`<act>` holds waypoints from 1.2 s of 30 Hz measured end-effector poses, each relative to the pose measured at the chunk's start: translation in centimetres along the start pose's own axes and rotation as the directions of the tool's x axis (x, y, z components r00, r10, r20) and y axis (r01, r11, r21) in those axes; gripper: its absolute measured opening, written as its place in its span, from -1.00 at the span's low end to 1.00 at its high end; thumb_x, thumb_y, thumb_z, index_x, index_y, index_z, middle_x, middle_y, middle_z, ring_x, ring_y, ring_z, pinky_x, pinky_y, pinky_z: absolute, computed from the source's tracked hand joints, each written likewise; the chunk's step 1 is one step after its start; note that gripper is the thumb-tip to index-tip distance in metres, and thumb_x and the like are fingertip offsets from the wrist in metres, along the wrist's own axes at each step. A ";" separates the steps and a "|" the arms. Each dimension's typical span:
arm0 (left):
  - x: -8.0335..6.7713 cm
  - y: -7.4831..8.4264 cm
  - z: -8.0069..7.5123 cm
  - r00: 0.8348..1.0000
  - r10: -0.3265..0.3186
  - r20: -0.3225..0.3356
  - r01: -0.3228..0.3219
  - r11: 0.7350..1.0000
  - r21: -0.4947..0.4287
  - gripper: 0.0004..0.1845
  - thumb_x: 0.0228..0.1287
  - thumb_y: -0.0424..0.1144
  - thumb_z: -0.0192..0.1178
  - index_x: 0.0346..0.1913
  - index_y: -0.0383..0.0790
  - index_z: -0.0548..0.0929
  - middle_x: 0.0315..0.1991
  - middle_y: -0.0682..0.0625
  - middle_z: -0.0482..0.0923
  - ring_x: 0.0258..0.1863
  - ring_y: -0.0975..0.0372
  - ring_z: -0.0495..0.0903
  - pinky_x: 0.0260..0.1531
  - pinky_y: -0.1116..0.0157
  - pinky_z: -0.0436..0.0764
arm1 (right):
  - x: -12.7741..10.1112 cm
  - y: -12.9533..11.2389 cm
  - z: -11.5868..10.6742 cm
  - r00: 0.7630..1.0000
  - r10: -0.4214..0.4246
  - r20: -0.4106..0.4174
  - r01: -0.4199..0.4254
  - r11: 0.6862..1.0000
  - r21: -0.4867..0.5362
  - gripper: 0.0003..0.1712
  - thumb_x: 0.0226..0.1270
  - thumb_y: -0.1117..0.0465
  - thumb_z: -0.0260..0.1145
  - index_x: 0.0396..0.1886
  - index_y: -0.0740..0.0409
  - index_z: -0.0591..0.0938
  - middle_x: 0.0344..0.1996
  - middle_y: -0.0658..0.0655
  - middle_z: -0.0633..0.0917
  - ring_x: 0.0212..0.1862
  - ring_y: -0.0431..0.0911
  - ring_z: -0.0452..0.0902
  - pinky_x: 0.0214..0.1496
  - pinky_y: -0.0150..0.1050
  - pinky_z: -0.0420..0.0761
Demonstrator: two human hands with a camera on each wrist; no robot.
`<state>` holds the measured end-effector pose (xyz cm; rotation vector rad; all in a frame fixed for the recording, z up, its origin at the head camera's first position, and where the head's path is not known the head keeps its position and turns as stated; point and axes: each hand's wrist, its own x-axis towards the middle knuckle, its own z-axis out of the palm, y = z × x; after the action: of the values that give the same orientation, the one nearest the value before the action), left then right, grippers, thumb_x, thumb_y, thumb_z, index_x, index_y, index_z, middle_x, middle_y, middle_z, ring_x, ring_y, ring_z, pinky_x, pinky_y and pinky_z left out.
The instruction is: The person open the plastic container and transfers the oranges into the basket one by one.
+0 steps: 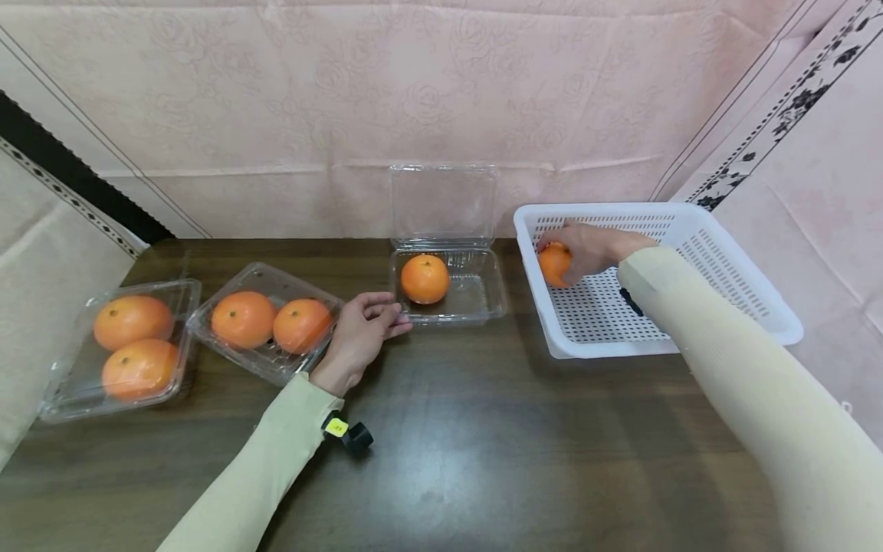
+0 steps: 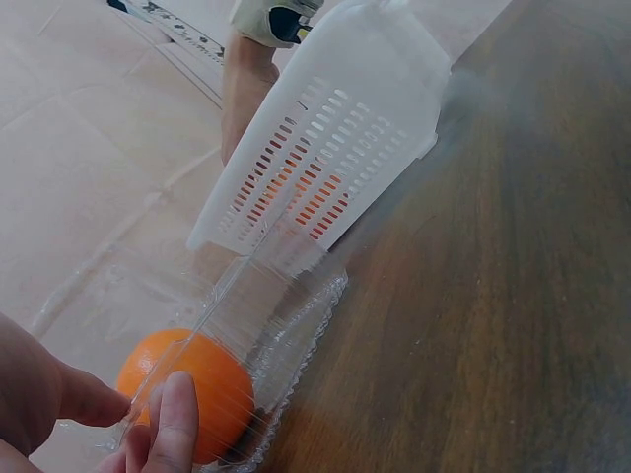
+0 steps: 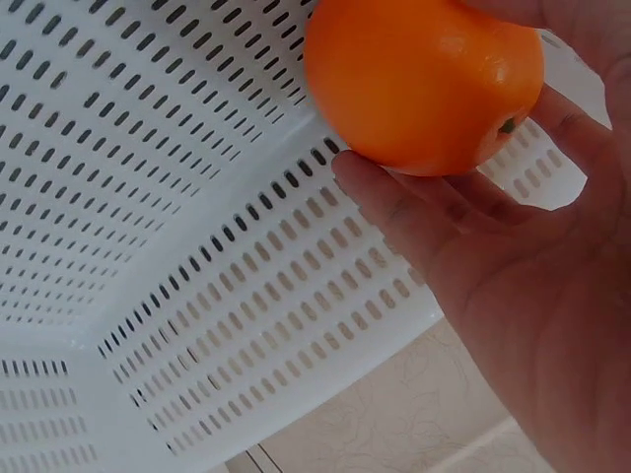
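Observation:
Inside the white basket [image 1: 607,349], my right hand [image 1: 593,247] grips an orange [image 3: 424,84] near the left wall, fingers and thumb curled round it. My left hand [image 1: 362,333] pinches the left front rim of a clear plastic clamshell box [image 1: 472,316] between thumb and fingers. The box's lid [image 1: 443,203] stands raised at the back. One orange [image 1: 425,279] sits in the left half of this box, also seen through the clear wall in the left wrist view, close to the fingertips [image 2: 177,414].
Left of my left hand, a clear box [image 1: 265,360] holds two oranges, angled on the dark wooden table [image 1: 441,445]. Another clear box [image 1: 76,410] with two oranges stands at the far left. Pinkish patterned cloth [image 1: 331,100] hangs behind the table.

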<state>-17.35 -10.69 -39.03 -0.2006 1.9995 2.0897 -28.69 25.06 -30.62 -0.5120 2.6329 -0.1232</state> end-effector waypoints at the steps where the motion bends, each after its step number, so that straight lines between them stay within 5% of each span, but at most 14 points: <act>1: 0.0 0.0 0.0 1.000 -0.001 0.000 0.001 1.000 -0.001 -0.59 0.56 -0.38 0.05 0.37 -0.39 0.35 0.08 -0.30 0.53 -0.19 0.25 0.72 0.15 0.15 0.74 | 0.0 0.0 0.0 1.000 0.003 0.000 -0.003 1.000 0.002 -0.24 0.14 0.32 0.52 0.36 0.01 0.48 0.19 0.30 0.43 0.14 0.20 0.39 0.23 0.12 0.56; 12: 0.0 0.0 0.1 1.000 0.000 0.005 0.000 1.000 -0.014 -0.58 0.56 -0.39 0.05 0.38 -0.41 0.34 0.12 -0.34 0.50 -0.18 0.24 0.72 0.13 0.18 0.75 | -0.5 0.2 -0.1 1.000 -0.024 0.018 0.024 1.000 0.009 -0.20 0.13 0.30 0.53 0.39 0.06 0.44 0.21 0.30 0.46 0.16 0.18 0.36 0.24 0.12 0.55; 24: -0.1 0.2 0.1 1.000 0.015 0.008 -0.015 1.000 0.005 -0.56 0.57 -0.37 0.05 0.40 -0.42 0.33 0.01 -0.22 0.55 -0.18 0.26 0.71 0.14 0.17 0.75 | -1.4 -0.6 -1.8 1.000 0.012 0.011 -0.012 1.000 -0.018 -0.10 0.17 0.21 0.58 0.48 -0.03 0.36 0.38 0.35 0.37 0.26 0.25 0.36 0.39 0.35 0.50; 36: -0.1 0.1 0.0 1.000 0.007 0.010 -0.007 1.000 0.001 -0.57 0.57 -0.37 0.05 0.39 -0.40 0.34 0.01 -0.21 0.54 -0.16 0.25 0.71 0.18 0.13 0.72 | -2.4 -2.1 -3.5 1.000 -0.023 -0.006 0.023 0.998 -0.052 -0.11 0.16 0.20 0.58 0.47 0.00 0.39 0.34 0.33 0.45 0.31 0.25 0.40 0.36 0.31 0.55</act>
<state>-17.32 -10.72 -38.88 -0.1836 1.9983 2.0895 -27.50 24.00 -26.14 -0.5601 2.6427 -0.0644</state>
